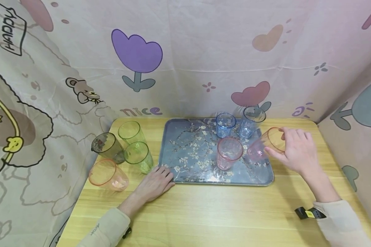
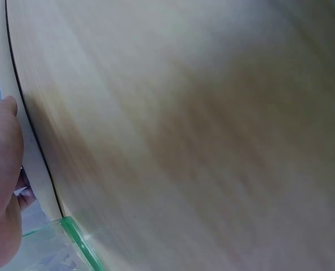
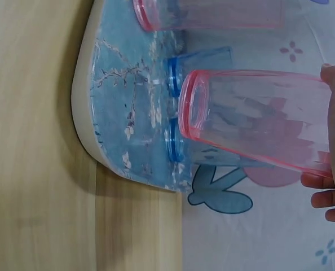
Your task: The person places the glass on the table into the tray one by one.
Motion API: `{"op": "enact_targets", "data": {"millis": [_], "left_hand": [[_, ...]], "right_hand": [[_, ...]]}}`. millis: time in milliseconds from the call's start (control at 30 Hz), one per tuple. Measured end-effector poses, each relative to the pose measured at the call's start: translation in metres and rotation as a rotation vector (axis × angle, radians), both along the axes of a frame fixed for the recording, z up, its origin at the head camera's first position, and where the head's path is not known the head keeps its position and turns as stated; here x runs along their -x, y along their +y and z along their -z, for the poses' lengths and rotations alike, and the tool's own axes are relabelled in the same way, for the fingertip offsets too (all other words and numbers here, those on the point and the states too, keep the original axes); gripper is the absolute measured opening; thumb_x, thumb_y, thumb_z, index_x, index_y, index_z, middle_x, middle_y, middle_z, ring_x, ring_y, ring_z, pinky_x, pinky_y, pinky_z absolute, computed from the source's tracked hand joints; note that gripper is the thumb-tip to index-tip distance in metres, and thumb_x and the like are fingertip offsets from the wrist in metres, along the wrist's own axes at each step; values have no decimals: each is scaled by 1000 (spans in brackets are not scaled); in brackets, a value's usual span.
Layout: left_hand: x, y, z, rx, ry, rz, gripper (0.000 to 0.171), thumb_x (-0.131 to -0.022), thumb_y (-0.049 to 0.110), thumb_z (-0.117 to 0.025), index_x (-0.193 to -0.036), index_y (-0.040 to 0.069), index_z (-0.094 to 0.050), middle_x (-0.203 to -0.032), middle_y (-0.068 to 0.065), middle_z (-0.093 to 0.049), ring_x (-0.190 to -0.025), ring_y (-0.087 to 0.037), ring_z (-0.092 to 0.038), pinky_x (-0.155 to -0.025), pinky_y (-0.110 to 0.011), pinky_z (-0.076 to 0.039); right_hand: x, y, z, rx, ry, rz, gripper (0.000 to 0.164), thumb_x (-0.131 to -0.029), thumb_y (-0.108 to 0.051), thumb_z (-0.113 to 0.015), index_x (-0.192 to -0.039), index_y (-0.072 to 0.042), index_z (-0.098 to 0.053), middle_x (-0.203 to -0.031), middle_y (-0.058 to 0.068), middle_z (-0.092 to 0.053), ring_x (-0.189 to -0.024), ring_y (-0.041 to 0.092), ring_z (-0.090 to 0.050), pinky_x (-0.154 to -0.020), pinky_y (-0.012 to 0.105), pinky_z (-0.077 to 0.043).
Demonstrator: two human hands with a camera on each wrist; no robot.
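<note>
My right hand (image 1: pixel 296 151) grips a clear pink glass (image 3: pixel 258 118) near its rim, thumb on one side and fingers on the other. The glass tilts over the right edge of the blue flower-patterned tray (image 1: pixel 188 171), its base toward the tray. Another pink glass (image 1: pixel 229 154) stands upright on the tray, with a short blue glass (image 1: pixel 225 126) and a taller blue glass (image 1: pixel 251 123) behind it. At the tray's front left corner rests my left hand (image 1: pixel 154 183), fingers laid on the edge. A green glass (image 1: pixel 139 157) stands right beside those fingers.
Left of the tray, on the wooden table (image 1: pixel 204 216), are a yellow-green glass (image 1: pixel 132 132), a dark grey glass (image 1: pixel 109 147) and an orange glass (image 1: pixel 109 176). A printed cloth (image 1: pixel 185 51) hangs behind the table and along its sides.
</note>
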State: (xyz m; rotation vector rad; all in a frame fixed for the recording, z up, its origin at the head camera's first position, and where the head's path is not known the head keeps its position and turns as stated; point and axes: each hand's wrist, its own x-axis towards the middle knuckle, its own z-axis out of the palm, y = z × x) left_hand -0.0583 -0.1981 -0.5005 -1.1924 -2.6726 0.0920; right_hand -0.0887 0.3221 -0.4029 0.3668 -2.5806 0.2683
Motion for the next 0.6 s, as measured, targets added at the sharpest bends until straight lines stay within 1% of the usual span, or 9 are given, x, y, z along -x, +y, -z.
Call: {"op": "enact_targets", "data": {"millis": [133,267,400,600], "left_hand": [[0,0,0,1,0,2,26,-105,46,-57,-100,20,-60,-100,1,-69,-99,-20,-63,-95,-38,-50],[0,0,0,1,-5,0,26,-105,46,-57,-100,21,-60,-100,1,-69,-100,-20,-63,-95,-38,-50],[0,0,0,-2,-8,-4,26,-105,46,-58,-100,21,-60,-100,1,-69,-100,-20,-63,-95,-38,-50],[-1,0,0,-5,-14,-9,26,-105,46,-58,-100,21,-60,-100,1,-69,-100,-20,-63,-96,-38,-50]], "right_hand": [[1,-5,-2,-43,-8,-21,88,-80,-73,-64,-129,1,-59,-93,25,-68,-91,45,-64,-80,53,-42],[1,-9,-3,-72,-7,-38,89,-75,-71,-68,-128,1,-60,-89,22,-67,-89,43,-63,-78,51,-41],[2,-14,-2,-100,1,-64,93,-77,-76,-64,-128,3,-61,-87,20,-67,-87,42,-63,-75,49,-41],[3,-18,4,-124,32,-113,97,-81,-82,-55,-124,5,-61,-84,15,-62,-81,39,-59,-72,45,-38]]}}
